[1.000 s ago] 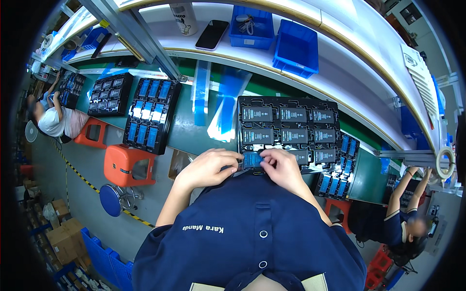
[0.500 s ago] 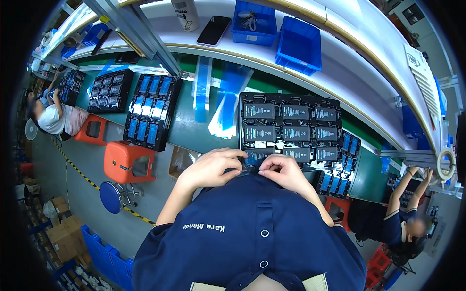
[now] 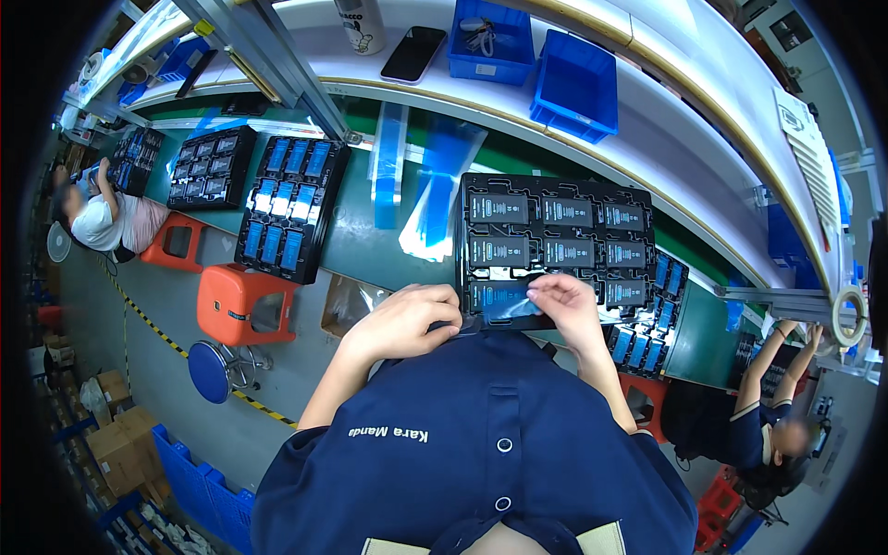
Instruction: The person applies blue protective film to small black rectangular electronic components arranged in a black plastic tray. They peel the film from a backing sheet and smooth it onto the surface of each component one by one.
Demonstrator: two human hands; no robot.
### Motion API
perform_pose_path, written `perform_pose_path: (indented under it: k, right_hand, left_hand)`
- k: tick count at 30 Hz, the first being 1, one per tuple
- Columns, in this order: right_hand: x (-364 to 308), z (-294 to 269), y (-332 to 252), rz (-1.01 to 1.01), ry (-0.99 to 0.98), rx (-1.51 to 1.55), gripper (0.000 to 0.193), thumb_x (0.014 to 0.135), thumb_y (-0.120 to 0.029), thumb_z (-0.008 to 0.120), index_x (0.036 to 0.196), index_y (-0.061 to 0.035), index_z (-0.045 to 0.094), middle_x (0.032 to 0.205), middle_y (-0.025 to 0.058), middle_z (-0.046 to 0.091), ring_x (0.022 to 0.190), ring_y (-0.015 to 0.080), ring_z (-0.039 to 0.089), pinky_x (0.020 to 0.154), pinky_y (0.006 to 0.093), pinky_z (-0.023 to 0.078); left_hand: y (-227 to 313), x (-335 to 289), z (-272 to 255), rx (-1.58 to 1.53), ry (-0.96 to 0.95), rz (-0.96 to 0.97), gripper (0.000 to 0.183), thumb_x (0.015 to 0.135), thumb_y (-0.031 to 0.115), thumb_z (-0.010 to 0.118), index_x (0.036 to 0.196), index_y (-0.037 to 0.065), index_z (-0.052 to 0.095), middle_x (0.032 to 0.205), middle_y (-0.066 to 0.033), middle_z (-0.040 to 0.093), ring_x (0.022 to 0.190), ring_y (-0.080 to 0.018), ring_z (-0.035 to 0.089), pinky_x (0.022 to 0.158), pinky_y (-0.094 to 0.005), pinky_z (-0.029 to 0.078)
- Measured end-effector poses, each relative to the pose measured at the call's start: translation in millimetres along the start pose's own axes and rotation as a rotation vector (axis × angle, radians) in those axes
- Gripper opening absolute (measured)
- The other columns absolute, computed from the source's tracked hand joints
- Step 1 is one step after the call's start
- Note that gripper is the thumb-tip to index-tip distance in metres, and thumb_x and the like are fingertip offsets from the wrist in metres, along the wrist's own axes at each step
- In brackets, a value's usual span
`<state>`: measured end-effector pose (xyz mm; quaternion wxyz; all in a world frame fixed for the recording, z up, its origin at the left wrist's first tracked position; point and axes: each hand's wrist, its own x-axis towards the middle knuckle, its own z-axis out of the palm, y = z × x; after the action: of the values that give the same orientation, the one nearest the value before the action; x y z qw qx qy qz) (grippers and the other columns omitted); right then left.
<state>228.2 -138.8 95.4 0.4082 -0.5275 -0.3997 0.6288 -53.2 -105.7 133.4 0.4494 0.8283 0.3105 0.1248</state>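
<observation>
A black tray (image 3: pixel 555 188) in front of me holds rows of flat black battery packs (image 3: pixel 567 211). Over the near-left pack lies a clear bluish film (image 3: pixel 524 311). My right hand (image 3: pixel 569 303) pinches the film's right end between thumb and fingertips, just above the tray. At the tray's near-left corner, my left hand (image 3: pixel 405 322) is closed with curled fingers; what they hold, if anything, is hidden. Beyond my left hand, blue-and-clear film strips (image 3: pixel 435 199) lie on the green bench, with another strip (image 3: pixel 389 157) beside them.
Other trays stand on the bench, one with blue-covered packs (image 3: pixel 291 203) at left and one (image 3: pixel 640 347) at right. A shelf above carries blue bins (image 3: pixel 575 88), a phone (image 3: pixel 413 55) and a bottle (image 3: pixel 361 26). Orange stools (image 3: pixel 242 305) and co-workers (image 3: pixel 772 430) are at the sides.
My right hand has moved right and away from my body, drawing the film across the near-left pack. My left hand has stayed almost in place at the tray's corner.
</observation>
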Motion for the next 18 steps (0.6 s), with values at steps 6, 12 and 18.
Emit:
perform_pose_path:
  k: [6, 12, 18]
  right_hand:
    - [5, 12, 15, -0.092, 0.134, -0.019, 0.02, 0.082, 0.002, 0.072, 0.1, 0.003, 0.065, 0.086, 0.0037, 0.068, 0.075, 0.0061, 0.063, 0.068, 0.0188, 0.051]
    - [5, 24, 17, -0.173, 0.228, -0.221, 0.017, 0.079, 0.0, 0.074, 0.095, 0.003, 0.068, 0.081, 0.0058, 0.07, 0.07, 0.0056, 0.064, 0.065, 0.0194, 0.053]
    - [5, 21, 18, -0.16, 0.211, -0.218, 0.017, 0.079, -0.001, 0.074, 0.095, 0.003, 0.068, 0.081, 0.0052, 0.07, 0.071, 0.0051, 0.063, 0.066, 0.0191, 0.052]
  left_hand:
    - [-3, -2, 2, 0.014, -0.007, 0.006, 0.006, 0.081, 0.011, 0.065, 0.083, 0.005, 0.064, 0.089, -0.0075, 0.062, 0.089, -0.0285, 0.06, 0.084, -0.0391, 0.045]
    - [-3, -1, 0, 0.028, -0.015, 0.006, 0.007, 0.081, 0.012, 0.065, 0.083, 0.005, 0.064, 0.089, -0.0075, 0.063, 0.09, -0.0285, 0.061, 0.086, -0.0393, 0.045]
    - [-4, 0, 1, 0.027, -0.014, 0.011, 0.008, 0.082, 0.012, 0.065, 0.083, 0.004, 0.064, 0.091, -0.0076, 0.064, 0.091, -0.0285, 0.061, 0.087, -0.0391, 0.045]
